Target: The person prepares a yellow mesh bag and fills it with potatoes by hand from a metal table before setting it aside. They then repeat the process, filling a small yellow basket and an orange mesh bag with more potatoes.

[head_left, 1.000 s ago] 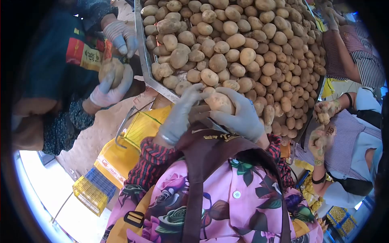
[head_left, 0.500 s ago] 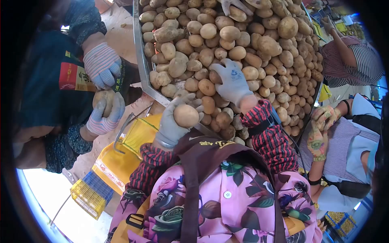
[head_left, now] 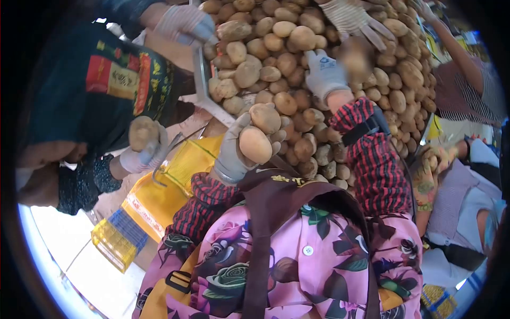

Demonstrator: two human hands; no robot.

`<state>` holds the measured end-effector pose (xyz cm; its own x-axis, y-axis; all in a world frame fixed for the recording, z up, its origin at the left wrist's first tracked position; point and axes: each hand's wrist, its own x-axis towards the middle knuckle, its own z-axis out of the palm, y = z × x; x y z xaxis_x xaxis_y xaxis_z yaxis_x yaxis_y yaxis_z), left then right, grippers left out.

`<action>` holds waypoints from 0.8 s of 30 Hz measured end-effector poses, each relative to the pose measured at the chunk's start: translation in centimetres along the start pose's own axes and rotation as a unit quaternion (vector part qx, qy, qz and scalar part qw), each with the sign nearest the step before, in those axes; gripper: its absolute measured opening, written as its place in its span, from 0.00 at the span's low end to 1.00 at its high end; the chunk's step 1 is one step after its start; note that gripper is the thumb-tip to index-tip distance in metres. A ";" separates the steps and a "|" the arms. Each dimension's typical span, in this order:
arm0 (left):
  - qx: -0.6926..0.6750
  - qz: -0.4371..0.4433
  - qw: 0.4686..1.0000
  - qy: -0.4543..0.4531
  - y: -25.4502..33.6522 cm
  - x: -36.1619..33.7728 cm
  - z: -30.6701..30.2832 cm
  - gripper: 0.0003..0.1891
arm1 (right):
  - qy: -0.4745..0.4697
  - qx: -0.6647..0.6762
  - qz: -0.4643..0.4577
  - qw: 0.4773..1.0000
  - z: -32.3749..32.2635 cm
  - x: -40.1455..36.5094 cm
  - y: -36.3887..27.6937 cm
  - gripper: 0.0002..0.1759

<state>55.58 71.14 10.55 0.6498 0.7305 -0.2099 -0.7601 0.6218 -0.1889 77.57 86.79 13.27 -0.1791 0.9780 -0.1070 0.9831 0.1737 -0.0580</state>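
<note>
My left hand (head_left: 229, 154), in a grey-white glove, is curled around two potatoes; the paler one (head_left: 255, 145) lies in front of the browner one (head_left: 265, 118). Further up and to the right, my right hand (head_left: 325, 77), in a grey glove with blue print, is over the potato pile (head_left: 287, 64) with its fingers stretched out and nothing visible in it. Beside its fingertips is a round potato (head_left: 303, 38). A brownish patch just right of this hand is blurred.
The pile's metal rim (head_left: 220, 112) runs along its left side. A co-worker's gloved hand (head_left: 353, 20) reaches in from the top. At left another person has one hand (head_left: 186, 24) at the rim and holds a potato (head_left: 143, 133). Yellow crates (head_left: 154, 196) stand lower left.
My left hand now has two potatoes instead of one. My right hand has moved up and right, away from the potato it touched. The left co-worker's upper hand has gone to the rim.
</note>
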 end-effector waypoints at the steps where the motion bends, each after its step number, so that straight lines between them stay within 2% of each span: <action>1: 0.001 0.019 1.000 -0.009 -0.4 -0.9 0.1 0.29 | -0.009 -0.028 -0.007 1.000 -0.5 -0.2 -0.2 0.23; 5: 0.008 0.088 0.996 0.014 1.0 -4.4 -2.5 0.30 | -0.045 -0.044 -0.026 0.998 -0.9 1.4 0.0 0.27; 6: 0.020 0.106 0.994 0.020 1.5 -5.4 -3.4 0.31 | 0.009 0.006 -0.057 0.998 0.1 1.2 0.7 0.20; 8: 0.037 0.152 0.986 0.054 1.4 -8.7 -3.1 0.31 | 0.087 0.185 -0.099 0.974 1.5 0.4 1.9 0.22; 9: 0.007 0.185 0.979 0.089 1.5 -11.0 -3.9 0.31 | 0.086 0.344 -0.083 0.931 1.7 -1.1 1.8 0.24; 11: -0.002 0.229 0.962 0.148 2.3 -15.4 -6.7 0.30 | -0.057 0.575 -0.004 0.816 -0.7 -4.9 0.2 0.25; 12: -0.003 0.236 0.960 0.152 2.7 -17.3 -8.0 0.30 | -0.094 0.629 0.023 0.771 -1.6 -6.8 -0.8 0.23; 13: 0.403 0.269 0.828 0.281 2.8 -19.0 -9.2 0.29 | -0.106 0.636 0.035 0.763 -1.9 -8.4 -1.9 0.22; 14: 0.727 0.247 0.533 0.356 2.5 -20.4 -10.6 0.27 | -0.117 0.642 0.047 0.756 -2.1 -9.7 -3.0 0.21; 16: 0.629 0.260 0.580 0.447 2.4 -21.3 -15.3 0.22 | -0.112 0.619 0.009 0.777 -0.8 -11.1 -4.4 0.19; 18: 0.710 0.253 0.510 0.414 0.1 -21.1 -21.0 0.20 | -0.052 0.474 -0.159 0.864 1.6 -12.2 -4.7 0.16; 19: 0.768 0.102 0.505 0.380 -1.2 -18.3 -10.1 0.19 | 0.108 0.200 -0.412 0.882 1.6 -12.6 -5.4 0.15; 20: 0.781 0.160 0.537 0.277 -1.7 -16.8 -9.8 0.16 | 0.048 0.346 -0.300 0.888 -0.6 -14.3 -7.7 0.15; 21: 0.782 0.197 0.569 0.157 -2.2 -15.5 -11.4 0.14 | 0.041 0.298 -0.305 0.904 0.9 -15.1 -8.2 0.18; 22: 0.615 0.141 0.714 0.304 -2.2 -12.8 -12.8 0.20 | -0.088 0.456 -0.128 0.876 0.6 -15.4 -9.8 0.21; 23: 0.397 0.167 0.880 0.198 -2.6 -11.1 -9.8 0.21 | -0.077 0.493 -0.182 0.847 1.4 -15.0 -10.7 0.22; 24: 0.136 0.147 0.974 0.105 -3.0 -10.8 -6.0 0.23 | -0.127 0.441 -0.192 0.868 1.4 -15.2 -11.1 0.24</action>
<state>50.89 59.75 7.59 0.3685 0.8329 -0.4129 -0.8691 0.4663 0.1650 69.35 69.88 14.16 -0.5987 0.7919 -0.1202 0.4576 0.2150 -0.8628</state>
